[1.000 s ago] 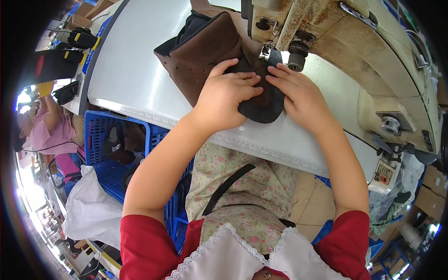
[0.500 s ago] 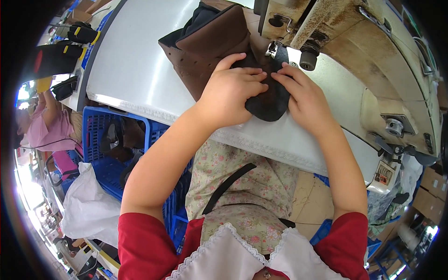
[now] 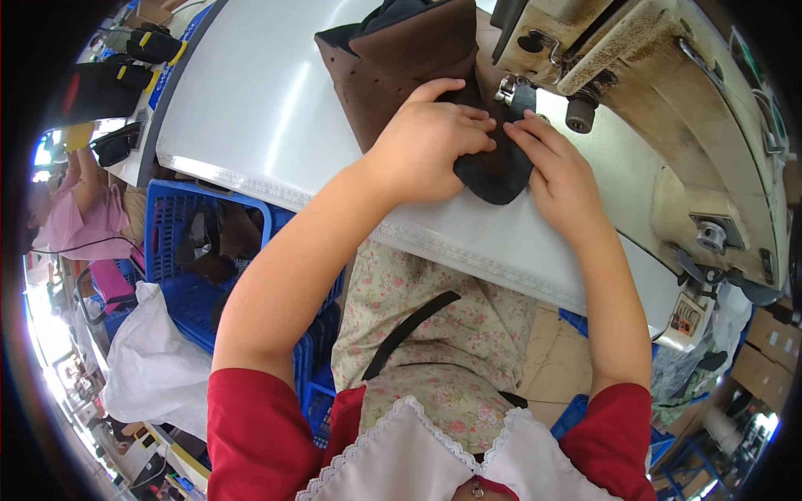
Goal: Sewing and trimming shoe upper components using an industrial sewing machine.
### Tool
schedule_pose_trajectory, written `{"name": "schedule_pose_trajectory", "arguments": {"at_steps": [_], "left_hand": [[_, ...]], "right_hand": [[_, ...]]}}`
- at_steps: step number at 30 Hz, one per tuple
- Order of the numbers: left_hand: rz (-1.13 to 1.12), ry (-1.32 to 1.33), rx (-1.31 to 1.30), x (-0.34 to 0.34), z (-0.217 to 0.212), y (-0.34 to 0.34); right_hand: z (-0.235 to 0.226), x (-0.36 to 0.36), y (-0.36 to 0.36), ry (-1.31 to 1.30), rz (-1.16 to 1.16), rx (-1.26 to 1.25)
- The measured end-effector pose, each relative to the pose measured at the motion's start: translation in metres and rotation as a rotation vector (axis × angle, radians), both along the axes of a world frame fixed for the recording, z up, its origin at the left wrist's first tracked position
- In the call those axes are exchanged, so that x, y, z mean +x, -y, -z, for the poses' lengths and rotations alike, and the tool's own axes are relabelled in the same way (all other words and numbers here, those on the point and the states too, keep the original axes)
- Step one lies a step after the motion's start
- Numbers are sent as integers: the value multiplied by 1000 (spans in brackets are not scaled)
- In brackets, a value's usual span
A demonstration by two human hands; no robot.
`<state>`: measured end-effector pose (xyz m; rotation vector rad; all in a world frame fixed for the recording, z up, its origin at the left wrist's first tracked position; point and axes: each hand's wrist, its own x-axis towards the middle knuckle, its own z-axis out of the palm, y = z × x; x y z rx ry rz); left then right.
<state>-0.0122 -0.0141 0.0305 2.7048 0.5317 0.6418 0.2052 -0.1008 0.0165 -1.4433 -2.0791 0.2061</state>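
A brown leather boot upper (image 3: 401, 71) with black lining lies on the white machine bed, folded, with a row of small holes along its left part. Its rounded black end (image 3: 497, 179) points toward me. My left hand (image 3: 430, 142) is closed on the upper from the left, fingers lying over the top. From the right, my right hand (image 3: 555, 171) grips the black edge with its fingers together and their tips near the presser foot (image 3: 507, 89). Both thumbs are hidden. Part of the upper lies close beside the sewing machine's foot; the needle point cannot be made out.
The worn sewing machine (image 3: 660, 83) arches over the right side. A ruler strip (image 3: 451, 250) runs along the table's front edge. Blue baskets (image 3: 154, 225) with dark pieces stand left, beside a white sack (image 3: 159, 359). A person in pink (image 3: 83, 217) sits farther left.
In the picture, the upper, both hands and the machine head have shifted a little to the right, and the upper slightly away from me. Both hands keep their hold on it.
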Motion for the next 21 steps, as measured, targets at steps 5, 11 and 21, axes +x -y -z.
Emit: {"name": "schedule_pose_trajectory", "arguments": {"at_steps": [5,11,21], "left_hand": [[41,-9,-3,-5,1,-10],[81,7,-13,-8,0,-20],[130,33,12,-8,4,-38]], "right_hand": [[-5,-3,1,169,-25,75],[-6,-19,5,231,68,67],[1,-25,2,209,90,77]]}}
